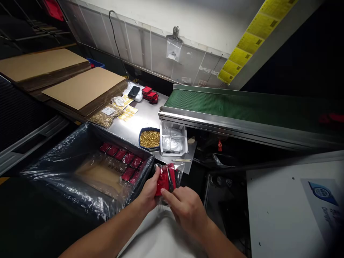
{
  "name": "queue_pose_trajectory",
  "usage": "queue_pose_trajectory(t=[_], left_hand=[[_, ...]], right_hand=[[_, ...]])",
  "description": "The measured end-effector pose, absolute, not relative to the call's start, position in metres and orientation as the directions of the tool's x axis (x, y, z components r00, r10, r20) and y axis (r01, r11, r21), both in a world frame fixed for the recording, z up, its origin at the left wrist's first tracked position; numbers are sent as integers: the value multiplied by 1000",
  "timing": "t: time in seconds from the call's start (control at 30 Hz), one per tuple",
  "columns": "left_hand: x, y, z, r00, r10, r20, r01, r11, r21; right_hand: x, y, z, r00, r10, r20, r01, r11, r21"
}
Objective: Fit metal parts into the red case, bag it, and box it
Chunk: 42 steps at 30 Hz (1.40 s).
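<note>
Close to my body, a clear plastic bag (pixel 179 171) has a red and black item (pixel 169 177) inside, perhaps a small pouch. My left hand (pixel 147 190) grips its left side, thumb lying up along the edge. With curled fingers, my right hand (pixel 188 208) takes the bag's lower right part, and the index finger presses on its front. To the left, a box lined with dark plastic (pixel 88 190) contains several red packets (pixel 119 154) in rows along its far and right sides. Some of my right fingertips are hidden.
Beyond my hands, a metal table bears a blue tray of small gold-coloured pieces (pixel 149 139), a white bin of clear bags (pixel 173 141), red-black items (pixel 149 94) and a phone (pixel 133 92). A green conveyor (pixel 204 104) runs right. Cardboard sheets (pixel 88 86) are stacked left.
</note>
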<state>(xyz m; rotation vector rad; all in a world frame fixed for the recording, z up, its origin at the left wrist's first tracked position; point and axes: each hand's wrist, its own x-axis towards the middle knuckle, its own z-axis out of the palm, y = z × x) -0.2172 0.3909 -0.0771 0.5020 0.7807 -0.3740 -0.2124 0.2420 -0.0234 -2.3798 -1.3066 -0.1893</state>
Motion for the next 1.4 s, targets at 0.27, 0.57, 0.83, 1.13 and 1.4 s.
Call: queue_pose_trajectory(t=[0.27, 0.57, 0.83, 1.13, 1.4], left_hand=[[-205, 393, -64, 708, -284, -647, 456, 883, 111], [-211, 389, -68, 764, -316, -563, 434, 897, 87], [-218, 401, -61, 863, -283, -419, 363, 924, 123], [-229, 398, -76, 853, -326, -408, 421, 892, 167], [-238, 437, -85, 830, -122, -544, 395, 818, 419]], right_hand=[[-224, 259, 4, 473, 795, 380, 879, -392, -273], [-227, 262, 9, 482, 807, 341, 875, -419, -244], [-213, 240, -16, 785, 615, 67, 374, -385, -844], [-209, 214, -54, 663, 627, -410, -286, -293, -912], [-200, 218, -66, 661, 528, -534, -470, -264, -842]])
